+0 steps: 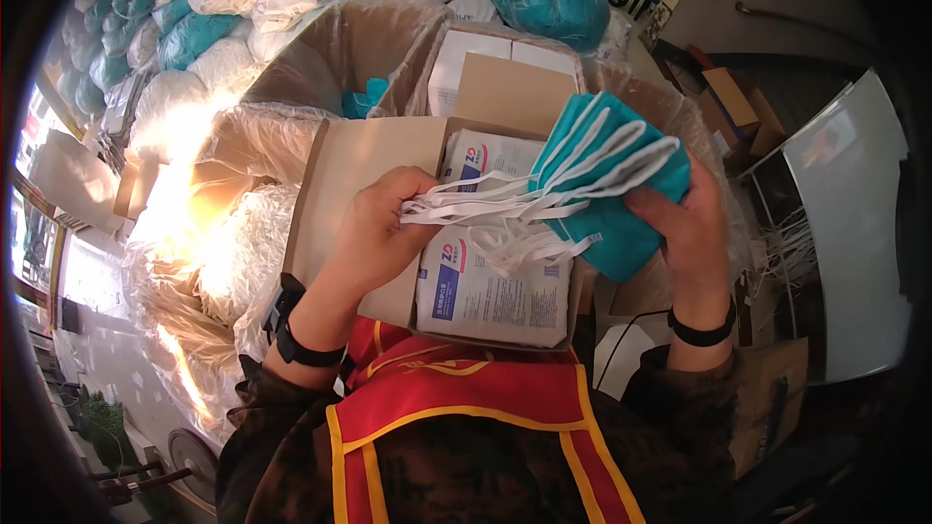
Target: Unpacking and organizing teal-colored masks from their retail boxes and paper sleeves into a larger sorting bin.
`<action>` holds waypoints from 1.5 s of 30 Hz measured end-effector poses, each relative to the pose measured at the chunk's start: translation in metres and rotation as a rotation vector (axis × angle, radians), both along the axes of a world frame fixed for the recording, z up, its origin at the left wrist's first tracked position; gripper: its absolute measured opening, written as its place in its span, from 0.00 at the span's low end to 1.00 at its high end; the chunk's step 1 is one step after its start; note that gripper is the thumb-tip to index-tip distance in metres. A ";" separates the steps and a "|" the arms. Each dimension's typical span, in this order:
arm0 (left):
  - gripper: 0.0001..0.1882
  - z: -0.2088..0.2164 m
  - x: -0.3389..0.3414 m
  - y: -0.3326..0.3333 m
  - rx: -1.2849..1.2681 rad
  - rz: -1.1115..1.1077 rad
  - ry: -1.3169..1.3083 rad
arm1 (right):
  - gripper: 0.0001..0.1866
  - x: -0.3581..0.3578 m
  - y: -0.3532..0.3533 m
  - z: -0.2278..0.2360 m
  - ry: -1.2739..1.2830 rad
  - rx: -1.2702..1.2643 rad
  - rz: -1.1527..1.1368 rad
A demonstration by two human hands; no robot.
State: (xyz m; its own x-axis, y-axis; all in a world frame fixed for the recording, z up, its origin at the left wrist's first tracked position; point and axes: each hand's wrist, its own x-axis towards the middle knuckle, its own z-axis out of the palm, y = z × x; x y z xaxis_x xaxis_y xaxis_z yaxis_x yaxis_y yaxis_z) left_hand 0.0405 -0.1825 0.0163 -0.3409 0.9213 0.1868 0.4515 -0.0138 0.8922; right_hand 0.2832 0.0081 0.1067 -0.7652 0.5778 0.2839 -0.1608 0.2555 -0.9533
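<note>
A stack of teal face masks (621,189) with white edges is gripped at its right side by my right hand (684,209). My left hand (379,228) is closed in a pinch on the masks' white ear loops (476,202), which are drawn out to the left. More loops dangle below the stack. Under both hands stands an open cardboard box (379,141) holding white printed packs (493,286) with blue and red marks. Its flaps are folded outward.
Behind the box are plastic-lined cartons (354,34), one with a teal piece inside. Bulging bags (549,0) of white and teal goods pile up at the back. Crumpled clear plastic (248,243) lies on the left. A white board (849,223) stands at the right.
</note>
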 end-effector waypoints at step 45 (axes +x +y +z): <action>0.22 0.056 0.034 0.015 0.175 -0.188 0.963 | 0.06 0.014 -0.059 -0.024 -0.097 0.307 0.319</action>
